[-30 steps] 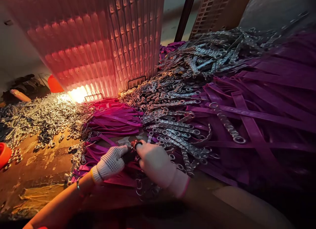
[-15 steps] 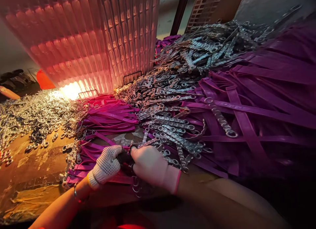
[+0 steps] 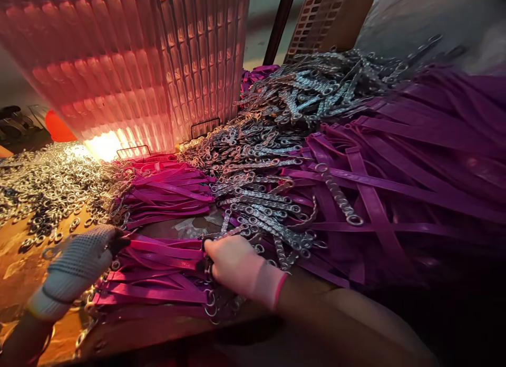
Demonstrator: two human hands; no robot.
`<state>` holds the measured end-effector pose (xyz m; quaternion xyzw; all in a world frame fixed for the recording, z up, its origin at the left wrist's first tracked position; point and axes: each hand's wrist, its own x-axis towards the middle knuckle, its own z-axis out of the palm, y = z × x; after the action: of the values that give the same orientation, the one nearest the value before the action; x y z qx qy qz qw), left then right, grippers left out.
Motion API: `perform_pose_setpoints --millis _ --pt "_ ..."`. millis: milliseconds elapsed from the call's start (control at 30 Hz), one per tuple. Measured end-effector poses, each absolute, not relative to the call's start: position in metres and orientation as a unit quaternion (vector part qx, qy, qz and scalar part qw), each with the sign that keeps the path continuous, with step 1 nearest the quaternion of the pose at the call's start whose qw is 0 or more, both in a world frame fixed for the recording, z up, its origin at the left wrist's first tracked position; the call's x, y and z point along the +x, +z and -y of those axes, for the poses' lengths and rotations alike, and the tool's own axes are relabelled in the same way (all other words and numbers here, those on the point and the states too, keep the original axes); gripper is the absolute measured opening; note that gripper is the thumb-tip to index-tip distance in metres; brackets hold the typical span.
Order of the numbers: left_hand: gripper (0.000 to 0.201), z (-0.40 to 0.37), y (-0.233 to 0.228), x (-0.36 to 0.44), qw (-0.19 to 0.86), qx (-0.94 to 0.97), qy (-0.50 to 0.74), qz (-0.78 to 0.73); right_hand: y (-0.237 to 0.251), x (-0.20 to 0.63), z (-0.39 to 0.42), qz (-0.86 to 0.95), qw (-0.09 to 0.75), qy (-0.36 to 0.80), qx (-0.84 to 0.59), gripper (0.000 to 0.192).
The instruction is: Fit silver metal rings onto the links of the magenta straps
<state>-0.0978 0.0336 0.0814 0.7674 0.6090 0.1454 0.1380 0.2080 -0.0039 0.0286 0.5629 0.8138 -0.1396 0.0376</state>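
Observation:
My left hand (image 3: 79,264), in a white knit glove with dark dots, is at the left over the near pile of pink-purple straps (image 3: 158,290). Its fingers are bent together and their tips look dark; what they pinch, if anything, is unclear. A metal ring (image 3: 49,252) shows beside the glove's outer edge. My right hand (image 3: 235,264), in a pale glove with a pink cuff, is closed at the right end of these straps. Something dark shows at its fingertips, too hidden to name. Metal rings (image 3: 211,306) hang at the strap ends just below it.
Loose metal rings (image 3: 43,182) spread across the brown table (image 3: 16,256) at left. Ringed metal strips (image 3: 269,209) heap up in the middle and back. Long purple straps (image 3: 379,182) cover the right. A ribbed translucent panel (image 3: 118,82) stands behind, a bright glow at its base.
My hands were together and now are apart. The left has swung out to the left, while the right stays near the strap ends. The view has shifted slightly.

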Motion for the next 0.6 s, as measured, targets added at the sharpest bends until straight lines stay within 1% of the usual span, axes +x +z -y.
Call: perform_pose_setpoints --millis 100,167,233,267,333,400,467,500,533,600 --pt "0.033 -0.022 0.06 -0.094 0.23 0.738 0.182 -0.608 0.029 0.224 -0.015 -0.818 0.031 -0.109 0.564 0.018" --pt "0.038 -0.014 0.048 -0.077 0.362 0.67 0.238 -0.602 0.029 0.244 -0.033 -0.778 0.004 -0.037 0.627 0.022" --pt "0.041 -0.009 0.043 -0.056 0.528 0.56 0.291 -0.568 0.023 0.264 -0.05 -0.735 -0.004 0.037 0.677 0.025" --pt "0.043 -0.008 0.042 -0.045 0.6 0.498 0.32 -0.537 0.018 0.272 -0.057 -0.725 0.0 0.055 0.687 0.026" --pt "0.046 -0.01 0.042 -0.025 0.702 0.389 0.366 -0.471 0.006 0.284 -0.066 -0.723 0.002 0.065 0.687 0.029" --pt "0.048 -0.012 0.042 -0.011 0.758 0.31 0.391 -0.419 -0.006 0.29 -0.069 -0.724 0.002 0.066 0.686 0.029" --pt "0.049 -0.013 0.039 -0.002 0.78 0.267 0.41 -0.389 -0.013 0.292 -0.069 -0.71 -0.022 0.075 0.7 0.028" --pt "0.05 -0.012 0.038 0.002 0.782 0.257 0.42 -0.383 -0.014 0.291 -0.067 -0.701 -0.059 0.074 0.707 0.027" --pt "0.051 -0.011 0.036 0.005 0.778 0.253 0.433 -0.379 -0.013 0.288 -0.064 -0.696 -0.116 0.056 0.706 0.027" --pt "0.053 -0.007 0.032 0.011 0.765 0.247 0.46 -0.378 -0.007 0.275 -0.054 -0.696 -0.26 -0.04 0.668 0.027"
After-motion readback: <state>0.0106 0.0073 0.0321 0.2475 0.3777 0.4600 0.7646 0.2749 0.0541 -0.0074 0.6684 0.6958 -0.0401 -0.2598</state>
